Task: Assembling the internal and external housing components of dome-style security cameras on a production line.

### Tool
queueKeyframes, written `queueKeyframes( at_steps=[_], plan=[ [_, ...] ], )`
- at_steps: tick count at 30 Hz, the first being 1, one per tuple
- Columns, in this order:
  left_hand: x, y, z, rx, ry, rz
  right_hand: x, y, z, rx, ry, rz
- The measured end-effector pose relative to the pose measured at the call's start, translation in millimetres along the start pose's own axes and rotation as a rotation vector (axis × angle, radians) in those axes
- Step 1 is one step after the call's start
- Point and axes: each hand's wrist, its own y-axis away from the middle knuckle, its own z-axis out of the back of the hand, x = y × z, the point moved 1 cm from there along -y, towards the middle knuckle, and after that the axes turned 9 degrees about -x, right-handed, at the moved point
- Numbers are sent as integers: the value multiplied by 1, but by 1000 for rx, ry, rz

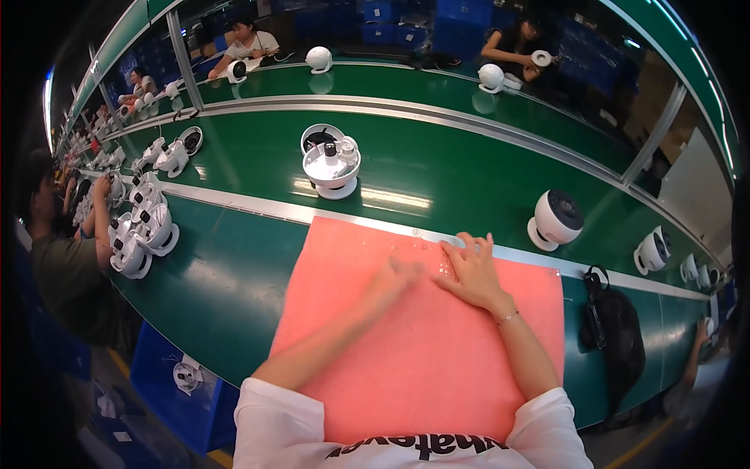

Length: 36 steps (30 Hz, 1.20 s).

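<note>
Two bare hands rest on a salmon-pink foam mat [422, 352] that lies on the near strip of a green workbench [226, 273]. The right hand [471, 270] lies flat on the mat near its far edge, fingers spread wide and palm down, gripping nothing; its fingertips sit among a scatter of small pale parts [437, 262] on the mat, too small to tell apart. The left hand [397, 280] is blurred, just left of the right hand and over the mat; how far it is open, and whether it holds anything, cannot be told. Beyond the mat's far edge, past a metal rail [258, 205], a white round appliance base [332, 168] stands on the green belt. To the right of the mat's far corner sits a white fan-like unit [556, 219], and a black bag [613, 328] hangs just beside the mat's right edge.
</note>
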Motion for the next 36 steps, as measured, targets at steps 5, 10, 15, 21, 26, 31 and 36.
queueKeyframes(
  at_steps=[5,10,15,21,26,31,36],
  plan=[
    [-47,-120,70,-510,625,-143,13,-18,1,63,-59,-48],
    [-30,-163,72,-527,874,-225,14,-28,-9,30,-75,-49],
    [-36,-157,75,-655,755,-306,8,-21,-2,-3,-88,-75],
    [-66,-123,98,-543,512,-158,7,-21,3,63,-143,-138],
    [-82,-109,85,-395,379,-110,11,-13,10,16,-100,-165],
    [-104,-87,50,-190,248,-163,2,10,10,-312,-236,-278],
    [-111,-76,44,-165,209,-183,-3,9,50,-643,-164,-112]
  ],
)
